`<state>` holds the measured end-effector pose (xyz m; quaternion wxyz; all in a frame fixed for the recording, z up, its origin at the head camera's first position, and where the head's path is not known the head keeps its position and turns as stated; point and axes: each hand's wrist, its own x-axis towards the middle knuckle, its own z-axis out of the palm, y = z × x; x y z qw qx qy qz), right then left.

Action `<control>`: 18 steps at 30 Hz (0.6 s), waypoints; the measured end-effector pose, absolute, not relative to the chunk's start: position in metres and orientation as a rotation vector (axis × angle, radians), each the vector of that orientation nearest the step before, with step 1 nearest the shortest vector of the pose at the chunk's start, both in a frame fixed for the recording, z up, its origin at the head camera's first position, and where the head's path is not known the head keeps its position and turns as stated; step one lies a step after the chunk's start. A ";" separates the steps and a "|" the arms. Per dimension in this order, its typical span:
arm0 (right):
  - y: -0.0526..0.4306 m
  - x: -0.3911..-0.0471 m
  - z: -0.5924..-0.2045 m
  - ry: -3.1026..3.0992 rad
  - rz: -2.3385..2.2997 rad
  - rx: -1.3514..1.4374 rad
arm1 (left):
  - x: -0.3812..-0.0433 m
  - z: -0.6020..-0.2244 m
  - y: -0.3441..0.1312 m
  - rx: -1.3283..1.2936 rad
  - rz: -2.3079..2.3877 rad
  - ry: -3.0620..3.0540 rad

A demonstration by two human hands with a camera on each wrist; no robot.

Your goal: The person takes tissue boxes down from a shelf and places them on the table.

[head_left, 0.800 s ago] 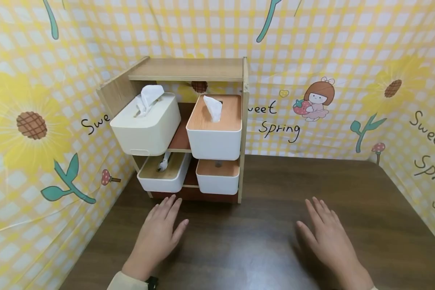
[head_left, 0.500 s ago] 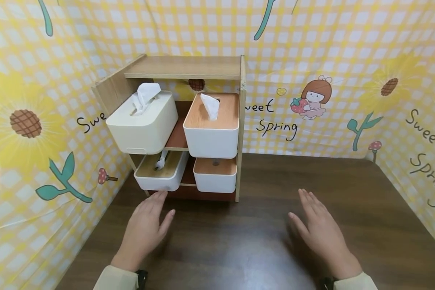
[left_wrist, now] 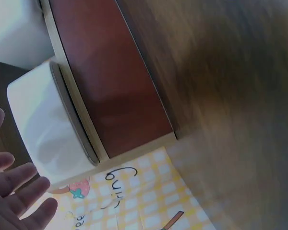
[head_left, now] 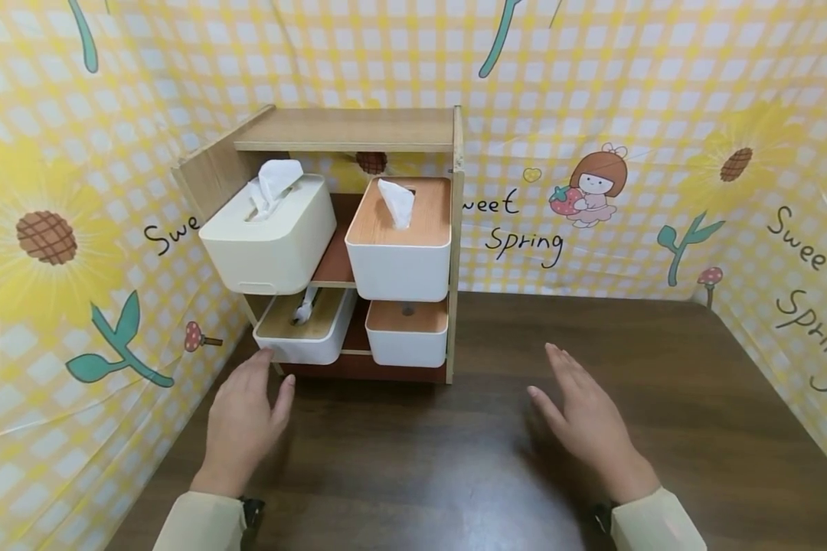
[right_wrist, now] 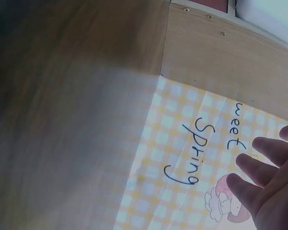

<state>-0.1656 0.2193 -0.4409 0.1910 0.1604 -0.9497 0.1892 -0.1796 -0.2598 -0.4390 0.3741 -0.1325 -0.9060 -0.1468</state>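
Note:
My left hand (head_left: 243, 421) hovers over the table with straight fingers, holding nothing. In the head view its fingertips overlap the front left corner of the lower left tissue box (head_left: 299, 350); I cannot tell whether they touch. My right hand (head_left: 586, 425) is raised at the right, fingers extended, nearest to the shelf's right side panel (right_wrist: 221, 52) in the right wrist view. A cream tissue box (head_left: 265, 252) and a white one with a wood-look lid (head_left: 400, 268) fill the upper shelf. Below the latter is another white tissue box (head_left: 406, 348). White tissue sticks out of both upper boxes.
The small wooden shelf unit (head_left: 344, 128) stands at the back left of the dark brown table (head_left: 427, 474). Its red-brown bottom board (left_wrist: 105, 76) shows in the left wrist view. A yellow checked cloth (head_left: 593, 76) with printed flowers surrounds the table at the back and sides.
My left hand has moved left and a little forward, toward the lower left box's corner. My right hand has drifted left and forward. The boxes have stayed in place on the shelf.

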 end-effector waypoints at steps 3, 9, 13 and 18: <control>0.216 -0.170 -0.441 -2.667 0.557 0.455 | -0.182 -0.437 -0.264 -0.318 -0.383 -2.305; 0.208 -0.178 -0.437 -2.653 0.619 0.462 | -0.187 -0.434 -0.274 -0.281 -0.426 -2.301; 0.200 -0.183 -0.434 -2.649 0.670 0.455 | -0.192 -0.432 -0.281 -0.232 -0.482 -2.313; 0.188 -0.191 -0.432 -2.611 0.713 0.468 | -0.199 -0.431 -0.285 -0.054 -0.601 -2.401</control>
